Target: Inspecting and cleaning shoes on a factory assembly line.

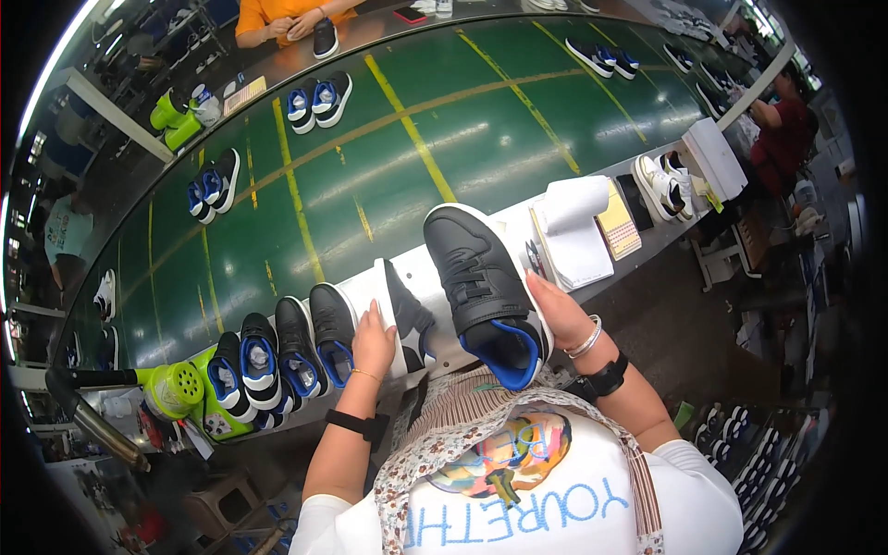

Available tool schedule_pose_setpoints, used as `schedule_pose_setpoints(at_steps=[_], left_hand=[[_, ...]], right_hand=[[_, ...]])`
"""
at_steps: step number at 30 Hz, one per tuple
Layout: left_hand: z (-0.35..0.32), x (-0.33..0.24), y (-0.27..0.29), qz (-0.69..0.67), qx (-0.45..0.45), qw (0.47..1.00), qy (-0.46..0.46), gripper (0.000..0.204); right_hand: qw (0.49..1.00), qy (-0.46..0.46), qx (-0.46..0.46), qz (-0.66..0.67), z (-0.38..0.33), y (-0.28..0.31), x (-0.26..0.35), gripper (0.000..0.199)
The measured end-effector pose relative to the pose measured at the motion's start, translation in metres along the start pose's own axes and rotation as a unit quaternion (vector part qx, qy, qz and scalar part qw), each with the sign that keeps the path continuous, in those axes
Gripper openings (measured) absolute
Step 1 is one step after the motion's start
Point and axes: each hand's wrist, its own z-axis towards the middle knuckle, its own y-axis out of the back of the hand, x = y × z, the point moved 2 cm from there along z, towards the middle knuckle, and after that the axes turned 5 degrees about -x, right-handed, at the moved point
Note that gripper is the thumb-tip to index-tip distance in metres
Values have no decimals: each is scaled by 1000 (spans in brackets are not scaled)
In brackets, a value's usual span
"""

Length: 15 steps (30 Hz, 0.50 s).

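My right hand (561,314) grips a black shoe (476,277) with a white sole, blue lining and strap by its right side. The shoe is raised in front of my chest, toe pointing away, its opening facing me. To its left, a second dark shoe (412,319) appears tipped on its side, its white sole towards my left hand (374,340). My left fingers lie along that sole, seemingly holding it; the thumb is hidden. Just left of this hand stands a row of black shoes (298,342), blue inside, several with white paper stuffing.
Beyond the ledge runs a green conveyor belt (388,166) with yellow lines, carrying pairs of shoes (319,100). Papers (578,240) and white shoes (659,188) occupy the ledge's right. A green fan (174,390) stands left. A co-worker in orange (287,17) handles a shoe opposite.
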Motion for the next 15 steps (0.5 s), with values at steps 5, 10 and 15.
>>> schedule_pose_setpoints(at_steps=[5, 10, 15], left_hand=[[12, -115, 71, -655, 69, 753, 3, 74], [15, -155, 75, -685, 76, 724, 21, 63], [2, -154, 68, -686, -1, 727, 33, 62]], right_hand=[[996, 2, 36, -83, 6, 5, -13, 49], [943, 28, 98, -317, 17, 26, 2, 50], [698, 304, -261, -593, 44, 128, 48, 48]])
